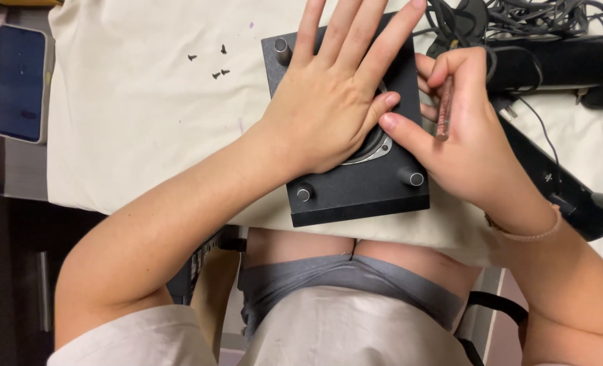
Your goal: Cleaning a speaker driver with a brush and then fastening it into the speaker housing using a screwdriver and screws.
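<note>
A black speaker box [356, 193] lies face up on a cream cloth, with short pegs at its corners and a silver ring around its cone. My left hand [332, 88] lies flat over the cone, fingers spread and pointing away from me. My right hand [464, 129] rests at the box's right edge. Its fingers hold a thin screwdriver [444, 108] with a clear reddish handle, and its thumb touches the silver ring [379, 146] beside my left thumb.
Several small black screws [215, 65] lie loose on the cloth [145, 115] to the left. A phone [21, 83] lies face up at the far left. A tangle of black cables [518, 20] and a long black device [566, 190] fill the right side.
</note>
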